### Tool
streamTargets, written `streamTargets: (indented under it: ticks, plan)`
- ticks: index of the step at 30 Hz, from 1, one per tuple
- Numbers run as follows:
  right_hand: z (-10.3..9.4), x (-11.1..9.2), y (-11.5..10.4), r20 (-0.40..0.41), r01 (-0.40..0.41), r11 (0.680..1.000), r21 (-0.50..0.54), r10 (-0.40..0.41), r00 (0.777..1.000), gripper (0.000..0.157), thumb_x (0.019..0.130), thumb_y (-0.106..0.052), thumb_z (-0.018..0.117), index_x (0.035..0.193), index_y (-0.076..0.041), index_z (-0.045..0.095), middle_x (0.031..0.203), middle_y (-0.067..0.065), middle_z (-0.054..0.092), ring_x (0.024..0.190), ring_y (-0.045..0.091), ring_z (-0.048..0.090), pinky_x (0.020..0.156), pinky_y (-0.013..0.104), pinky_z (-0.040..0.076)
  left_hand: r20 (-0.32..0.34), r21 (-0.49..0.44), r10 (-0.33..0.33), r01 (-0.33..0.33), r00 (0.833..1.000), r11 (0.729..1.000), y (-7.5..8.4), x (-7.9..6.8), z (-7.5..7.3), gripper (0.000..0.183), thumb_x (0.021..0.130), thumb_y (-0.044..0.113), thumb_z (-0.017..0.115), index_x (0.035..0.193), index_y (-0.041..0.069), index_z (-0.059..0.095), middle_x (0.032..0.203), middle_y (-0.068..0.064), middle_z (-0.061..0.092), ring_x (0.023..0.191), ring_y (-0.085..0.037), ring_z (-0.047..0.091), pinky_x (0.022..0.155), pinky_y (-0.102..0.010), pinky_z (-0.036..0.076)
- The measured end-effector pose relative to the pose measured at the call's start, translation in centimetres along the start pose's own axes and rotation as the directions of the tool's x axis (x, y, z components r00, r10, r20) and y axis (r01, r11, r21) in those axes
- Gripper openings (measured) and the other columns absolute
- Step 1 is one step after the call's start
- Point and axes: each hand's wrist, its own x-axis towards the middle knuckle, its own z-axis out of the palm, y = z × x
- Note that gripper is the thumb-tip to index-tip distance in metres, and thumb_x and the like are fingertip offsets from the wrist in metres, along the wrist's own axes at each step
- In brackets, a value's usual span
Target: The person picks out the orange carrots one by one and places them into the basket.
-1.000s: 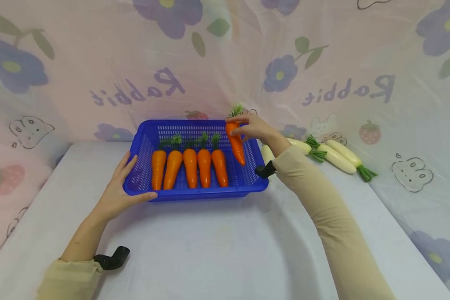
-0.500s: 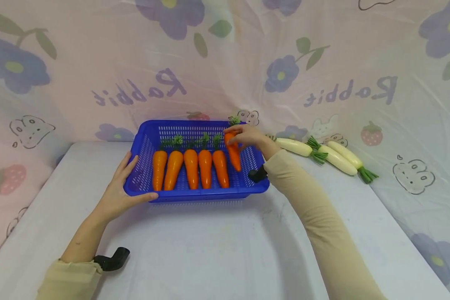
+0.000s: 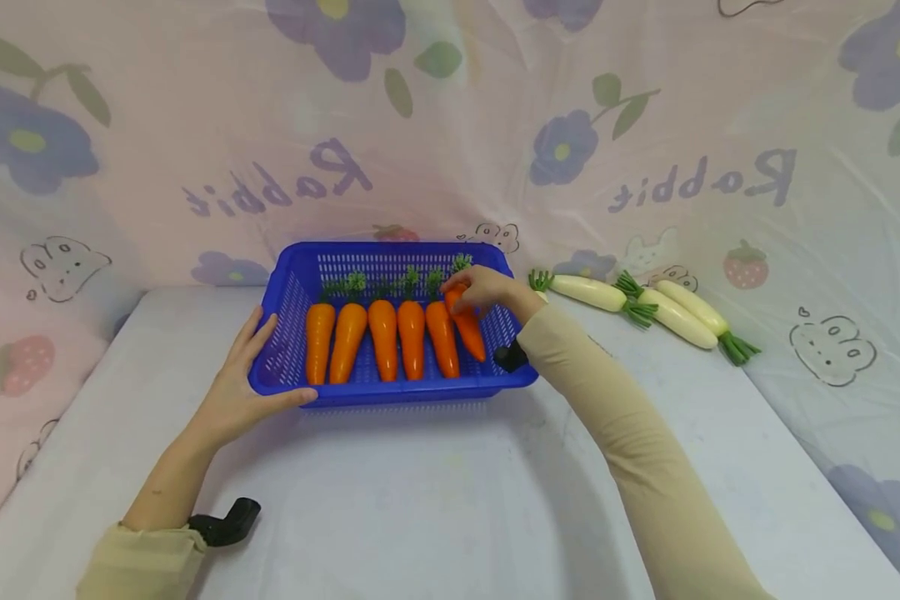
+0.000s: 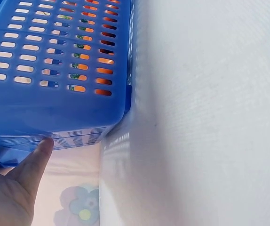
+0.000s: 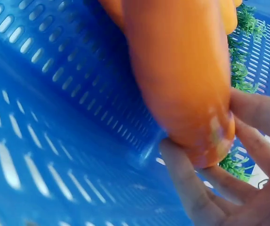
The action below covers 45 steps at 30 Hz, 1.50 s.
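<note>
A blue perforated plastic basket [image 3: 405, 390] stands on the white table, with several orange carrots [image 3: 382, 333] with green tops lying side by side in it. At the basket's right end my right hand [image 3: 489, 287] grips the thick upper part of another carrot [image 3: 471, 335], its tip slanting down toward the front right. In the right wrist view, thumb and fingers close around the carrot's [image 5: 182, 84] thick end. My left hand [image 3: 232, 396] spreads its fairly straight fingers and thumb against the left front corner; in the left wrist view a straight digit touches the basket's [image 4: 55, 110] outer wall.
Several white radishes [image 3: 675, 317] with green stems lie right of the basket; one beside it is mostly hidden by my right arm. A pale printed cloth [image 3: 450, 125] hangs behind the table [image 3: 420, 500].
My right hand has lowered the carrot from above the basket's back right rim down into the basket, beside the row. The left hand has stayed at the corner.
</note>
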Motion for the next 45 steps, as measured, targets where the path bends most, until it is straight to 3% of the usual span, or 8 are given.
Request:
streamTargets:
  ticks: [5,10,17,26,35,39,45]
  plan:
    - [0.0,-0.1,0.1,0.004,-0.024,0.998,-0.06,0.024,1.0,0.051,0.088,-0.005,0.061,0.138,-0.009,0.052,0.142,0.017,0.044,0.111,0.031,0.056,0.088,0.041,0.056,-0.001,-0.002,0.016,-0.016,1.0,1.0,0.3,0.2,-0.1,0.11,0.074,0.033,0.082,0.156,0.023,0.009,0.162,0.004,-0.01,0.147,-0.042,-0.003,0.104,-0.078,0.009]
    - [0.2,-0.1,0.5,0.086,-0.04,0.988,-0.149,0.053,0.995,0.056,0.087,-0.004,0.057,0.142,-0.006,0.047,0.139,0.019,0.047,0.109,0.029,0.058,0.092,0.038,0.055,0.004,-0.014,0.016,-0.016,1.0,1.0,0.4,0.2,0.1,0.11,0.074,0.033,0.081,0.156,0.022,0.009,0.162,0.003,-0.01,0.147,-0.042,-0.004,0.104,-0.078,0.008]
    - [-0.5,-1.0,0.1,0.141,-0.008,0.99,-0.139,0.028,0.99,0.059,0.088,-0.007,0.059,0.145,-0.006,0.042,0.149,0.016,0.037,0.118,0.031,0.054,0.094,0.041,0.053,0.004,-0.024,0.008,-0.008,1.0,1.0,0.5,0.0,0.2,0.109,0.076,0.032,0.081,0.156,0.023,0.008,0.162,0.004,-0.011,0.147,-0.042,-0.005,0.103,-0.079,0.008]
    - [-3.3,-4.1,-0.9,0.064,0.112,0.994,-0.003,-0.112,0.992,0.055,0.096,-0.018,0.056,0.147,-0.01,0.038,0.154,0.014,0.031,0.122,0.035,0.053,0.105,0.047,0.044,-0.005,-0.026,0.017,-0.017,1.0,1.0,0.4,-0.1,-0.1,0.108,0.076,0.031,0.08,0.156,0.023,0.007,0.162,0.003,-0.011,0.146,-0.043,-0.006,0.103,-0.079,0.007]
    - [-4.2,-5.8,-0.1,-0.087,0.22,0.975,0.032,-0.217,0.972,0.048,0.095,-0.019,0.056,0.141,-0.007,0.047,0.145,0.014,0.044,0.116,0.034,0.058,0.103,0.046,0.046,-0.001,-0.029,0.019,-0.019,1.0,0.999,0.1,0.0,-0.1,0.108,0.077,0.03,0.08,0.156,0.023,0.007,0.162,0.002,-0.012,0.146,-0.044,-0.006,0.102,-0.08,0.006]
    - [-4.3,-6.2,0.6,-0.121,0.253,0.965,0.07,-0.244,0.962,0.046,0.095,-0.017,0.057,0.139,-0.006,0.049,0.143,0.013,0.046,0.119,0.034,0.057,0.102,0.043,0.047,-0.012,0.014,0.032,-0.032,0.999,0.999,0.0,-0.1,-0.1,0.108,0.076,0.032,0.08,0.156,0.023,0.008,0.162,0.0,-0.01,0.146,-0.045,-0.003,0.102,-0.08,0.007]
    - [-4.3,-6.9,1.8,-0.169,0.253,0.966,0.047,-0.242,0.955,0.044,0.096,-0.02,0.056,0.138,-0.009,0.051,0.145,0.011,0.046,0.12,0.032,0.058,0.102,0.045,0.047,-0.016,0.045,0.061,-0.061,0.998,0.997,-0.1,0.0,-0.2,0.1,0.08,0.033,0.074,0.156,0.021,0.01,0.163,-0.004,-0.006,0.145,-0.046,0.0,0.101,-0.08,0.007]
